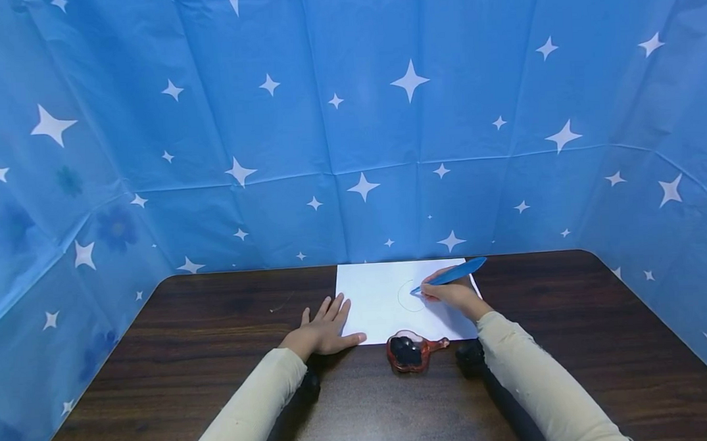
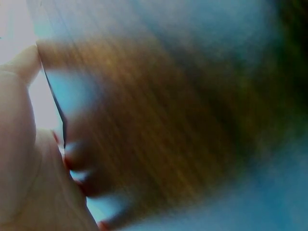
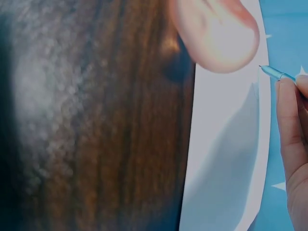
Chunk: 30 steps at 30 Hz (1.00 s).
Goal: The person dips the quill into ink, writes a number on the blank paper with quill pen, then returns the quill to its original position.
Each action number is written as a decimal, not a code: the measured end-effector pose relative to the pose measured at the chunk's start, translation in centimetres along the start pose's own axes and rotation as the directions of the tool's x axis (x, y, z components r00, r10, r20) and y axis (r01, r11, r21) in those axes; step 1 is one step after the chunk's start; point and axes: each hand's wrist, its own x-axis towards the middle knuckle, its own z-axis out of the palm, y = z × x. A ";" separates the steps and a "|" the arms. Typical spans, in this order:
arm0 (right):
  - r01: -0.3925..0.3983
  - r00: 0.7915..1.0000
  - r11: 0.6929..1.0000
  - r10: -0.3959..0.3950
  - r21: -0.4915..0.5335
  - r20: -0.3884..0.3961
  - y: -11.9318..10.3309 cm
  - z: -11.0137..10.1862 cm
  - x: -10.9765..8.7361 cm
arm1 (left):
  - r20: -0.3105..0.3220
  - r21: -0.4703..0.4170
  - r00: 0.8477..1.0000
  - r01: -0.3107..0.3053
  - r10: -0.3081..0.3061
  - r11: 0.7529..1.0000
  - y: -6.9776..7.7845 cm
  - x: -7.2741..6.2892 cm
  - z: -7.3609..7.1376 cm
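A white sheet of paper (image 1: 366, 312) lies at the table's back edge, with a thin, roundish pen line (image 1: 399, 301) drawn on it. My right hand (image 1: 454, 296) pinches a blue feather-shaped pen (image 1: 463, 269), its tip right at the sheet inside the curve. In the right wrist view, fingers (image 3: 291, 130) grip the pen (image 3: 272, 72) near its point. My left hand (image 1: 323, 330) rests with fingers spread over the sheet's left edge, thumb along the lower left corner. A glossy red, black and white object (image 1: 408, 351) with a stubby handle overlaps the sheet's lower edge.
The dark wood-grain table (image 1: 188, 359) has rounded back corners. Behind it and along both sides hangs a blue curtain (image 1: 373, 134) with white stars. Dark wrist devices sit under both forearms, beside the glossy object. A faint pale mark (image 1: 281, 304) shows left of the paper.
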 end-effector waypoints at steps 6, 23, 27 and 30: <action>0.011 1.000 1.000 -0.011 -0.016 0.015 -0.2 0.2 -0.2 | 0.004 0.000 1.000 0.011 -0.011 1.000 1.2 -1.2 -0.9; 0.034 0.998 0.999 -0.032 -0.034 0.052 0.0 0.9 -0.7 | 0.001 -0.014 1.000 -0.001 0.001 1.000 0.8 -1.1 -0.5; 0.025 0.998 0.996 -0.020 -0.083 0.065 -0.1 0.8 -0.7 | 0.013 -0.001 1.000 0.022 -0.022 1.000 1.4 -1.5 -1.1; 0.027 0.997 0.996 -0.021 -0.082 0.074 -0.2 0.8 -0.7 | 0.013 -0.003 1.000 0.022 -0.022 1.000 1.2 -1.2 -1.0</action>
